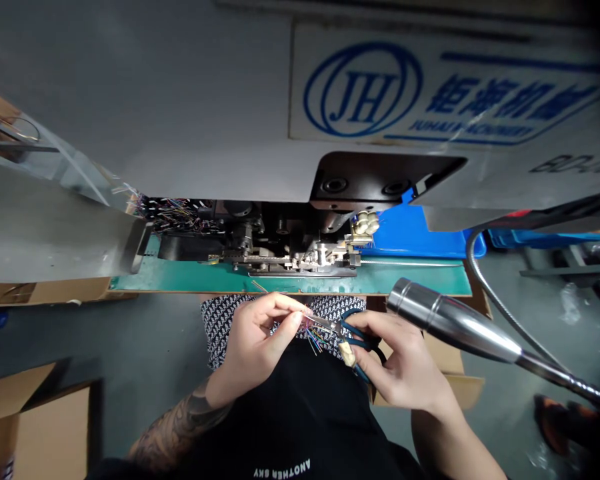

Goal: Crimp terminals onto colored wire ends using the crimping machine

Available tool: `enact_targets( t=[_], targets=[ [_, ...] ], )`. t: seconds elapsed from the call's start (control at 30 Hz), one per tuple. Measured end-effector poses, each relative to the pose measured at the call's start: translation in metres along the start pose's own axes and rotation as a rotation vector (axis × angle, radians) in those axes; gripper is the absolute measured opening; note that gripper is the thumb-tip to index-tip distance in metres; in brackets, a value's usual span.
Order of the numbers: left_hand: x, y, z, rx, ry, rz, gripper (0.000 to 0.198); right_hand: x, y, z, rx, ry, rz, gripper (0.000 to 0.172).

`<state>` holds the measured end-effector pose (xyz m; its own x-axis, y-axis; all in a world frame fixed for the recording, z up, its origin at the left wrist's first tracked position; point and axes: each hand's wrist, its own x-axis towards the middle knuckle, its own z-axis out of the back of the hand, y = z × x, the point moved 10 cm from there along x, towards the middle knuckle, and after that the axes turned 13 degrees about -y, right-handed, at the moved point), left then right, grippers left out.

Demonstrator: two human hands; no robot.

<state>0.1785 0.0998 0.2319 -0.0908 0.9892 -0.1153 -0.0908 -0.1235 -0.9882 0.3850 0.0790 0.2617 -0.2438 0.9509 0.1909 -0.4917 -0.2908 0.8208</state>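
Note:
My left hand (pixel 263 337) is closed in a pinch, thumb against forefinger, on a small bunch of thin coloured wires. The wires' loose ends (pixel 315 340) fan out below the fingertips, in several colours. In my right hand (pixel 403 360) is a pair of scissors (pixel 334 327) with dark blue handles and slim metal blades. Beige tape (pixel 347 354) wraps part of one handle. The blade tips point left and reach the left fingertips, at the wires. Whether the tips touch a wire is too small to tell. Both hands are above my lap, in front of the bench edge.
A machine's grey housing (pixel 205 100) overhangs the green bench top (pixel 180 277), with its metal mechanism (pixel 305 257) below. Many wires (pixel 180 213) lie at its left. A blue tray (pixel 405 230) is behind. A lamp (pixel 455 320) juts in at right. Cardboard boxes (pixel 55 427) are on the floor.

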Motion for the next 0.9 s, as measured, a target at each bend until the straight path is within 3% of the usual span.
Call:
enact_targets(
  t=[0.27,0.9],
  targets=[
    [-0.0013,-0.0017,0.0,0.04,-0.005,-0.032,0.012,0.0025,0.0041,-0.0037,-0.028,0.022,-0.011,0.018],
    [-0.0024,-0.001,-0.0023,-0.017,0.003,0.012,0.012,-0.0054,-0.0014,0.0005,-0.138,-0.014,0.025,0.029]
  ],
)
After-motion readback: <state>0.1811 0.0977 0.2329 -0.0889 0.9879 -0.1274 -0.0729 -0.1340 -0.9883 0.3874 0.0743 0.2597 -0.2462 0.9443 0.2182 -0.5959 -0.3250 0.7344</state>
